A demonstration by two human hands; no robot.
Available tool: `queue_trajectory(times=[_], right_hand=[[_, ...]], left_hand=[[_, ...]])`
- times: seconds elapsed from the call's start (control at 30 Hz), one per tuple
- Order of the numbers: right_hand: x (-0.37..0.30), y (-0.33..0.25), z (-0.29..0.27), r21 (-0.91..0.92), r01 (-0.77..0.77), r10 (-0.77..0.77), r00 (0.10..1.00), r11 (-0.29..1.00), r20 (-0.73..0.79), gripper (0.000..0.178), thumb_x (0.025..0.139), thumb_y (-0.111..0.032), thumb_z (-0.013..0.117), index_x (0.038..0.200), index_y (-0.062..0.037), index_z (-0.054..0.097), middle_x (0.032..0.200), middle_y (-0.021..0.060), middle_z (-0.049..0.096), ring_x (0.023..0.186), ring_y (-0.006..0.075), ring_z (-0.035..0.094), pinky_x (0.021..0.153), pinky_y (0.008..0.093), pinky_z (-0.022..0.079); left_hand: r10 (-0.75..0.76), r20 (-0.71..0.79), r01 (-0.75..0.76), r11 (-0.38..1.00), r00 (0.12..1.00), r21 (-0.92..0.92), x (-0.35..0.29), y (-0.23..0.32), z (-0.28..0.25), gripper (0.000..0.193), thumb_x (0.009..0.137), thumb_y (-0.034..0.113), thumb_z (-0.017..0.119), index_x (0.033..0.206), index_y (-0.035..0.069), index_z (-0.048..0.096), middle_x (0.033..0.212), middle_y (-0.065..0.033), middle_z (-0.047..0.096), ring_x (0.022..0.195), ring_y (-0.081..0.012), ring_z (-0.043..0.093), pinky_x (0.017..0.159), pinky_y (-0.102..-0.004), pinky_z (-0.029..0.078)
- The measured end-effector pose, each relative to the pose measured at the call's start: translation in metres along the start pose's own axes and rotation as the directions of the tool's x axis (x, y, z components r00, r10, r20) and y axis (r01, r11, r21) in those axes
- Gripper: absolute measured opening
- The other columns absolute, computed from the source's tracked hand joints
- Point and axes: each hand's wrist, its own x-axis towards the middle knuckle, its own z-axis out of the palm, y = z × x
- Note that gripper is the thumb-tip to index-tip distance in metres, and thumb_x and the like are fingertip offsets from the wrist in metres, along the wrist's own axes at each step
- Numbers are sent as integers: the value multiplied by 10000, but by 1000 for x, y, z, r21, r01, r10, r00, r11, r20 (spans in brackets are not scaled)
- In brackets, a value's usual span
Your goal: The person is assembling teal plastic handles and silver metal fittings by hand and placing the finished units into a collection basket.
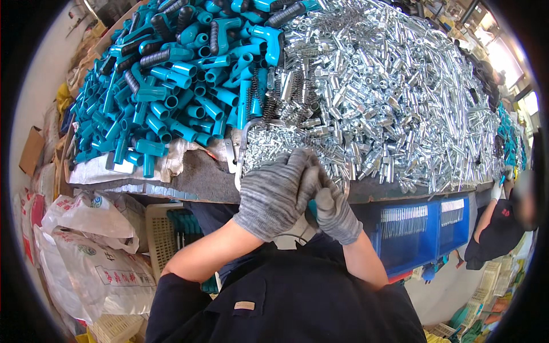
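Head view: grey-knit-gloved left hand bent, pressed against right; its hold hidden. Grey-knit-gloved right hand curled round mostly hidden teal plastic piece, between hands. Small silvery metal parts just beyond. Step: apparently two-handed handling; next move calls for steady right grip.

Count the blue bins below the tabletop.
2: one blue bin right of the person's right hand, a second bin beside it, farther right. Others may be hidden.

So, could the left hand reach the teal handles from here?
Probably yes: the teal handles lie up and left of the left hand, with seemingly little but the tray rim between, though it's close against the right hand.
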Motion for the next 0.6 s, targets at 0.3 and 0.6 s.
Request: queue_trajectory(times=[0.3, 0.6], right_hand=[[7, -12, -22, -716, -78, 6, 995, 694, -102, 588, 916, -456, 547, 1224, 42, 504, 896, 116, 615, 762, 160, 580, 727, 319, 498], [4, -9, -47, -589, -183, 104, 981, 787, -165, 536, 913, -441, 563, 1176, 25, 538, 914, 123, 617, 819, 187, 581, 750, 326, 475]], left_hand=[[-375, -187, 415, 740, 908, 529, 107, -133, -5, 405, 840, 344, 602, 1179, 140, 514, 973, -142, 669, 909, -346, 637, 778, -456, 498], [-123, -240, 125, 992, 963, -4, 107, -102, -32, 268, 850, 34, 621, 1117, 56, 608, 839, -74, 657, 714, -127, 594, 659, -284, 502]])
